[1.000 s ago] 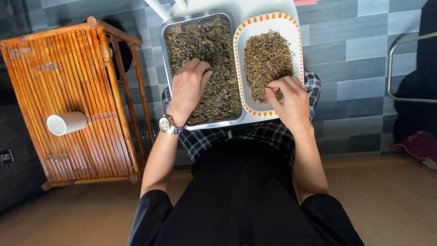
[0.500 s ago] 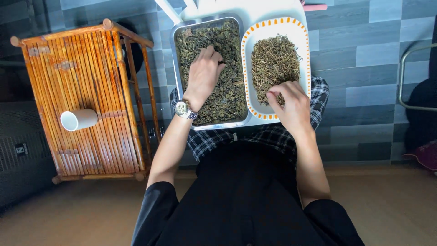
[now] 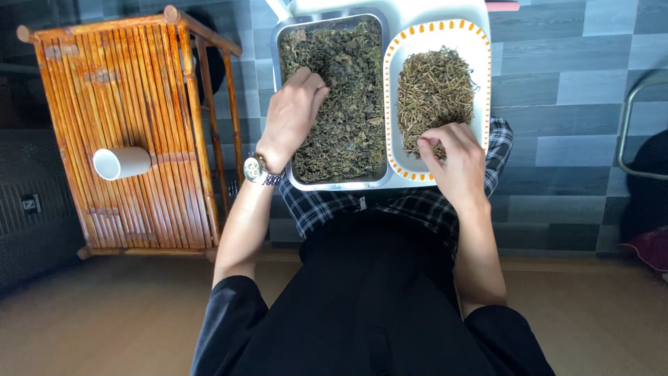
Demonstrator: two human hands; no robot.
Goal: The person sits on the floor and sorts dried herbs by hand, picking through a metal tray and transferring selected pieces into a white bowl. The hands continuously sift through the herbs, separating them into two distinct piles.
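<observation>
While the person sits and looks down, both hands work in two dishes on a white tray point(image 3: 445, 8) that lies on the lap. The metal pan point(image 3: 287, 38) holds dark green dried leaves point(image 3: 348, 104). The left hand point(image 3: 291, 118) rests in these leaves with its fingers bent down into them, so I cannot tell if its grip holds anything. A wristwatch point(image 3: 259, 169) sits on that wrist.

Just right of the metal pan is a white dish with an orange dashed rim point(image 3: 394, 132). It holds a pile of thin, pale dried stems point(image 3: 435, 90). The right hand point(image 3: 452, 163) is at the near end of this pile, and its fingertips pinch shut on a few stems.

The top of the white tray is cut off by the edge of the view. The near rim of the white dish is partly hidden by the right hand.

Left of the metal pan stands an orange bamboo rack point(image 3: 125, 132). A white cup point(image 3: 122, 162) lies on its side on it. There is a small dark square sign point(image 3: 29, 203) far left of the pan, too small to make out. Far right of the pan, a grey metal bar point(image 3: 626, 132) curves by the tiled wall point(image 3: 570, 83). Bare brown floor point(image 3: 111, 313) lies open below the rack.
</observation>
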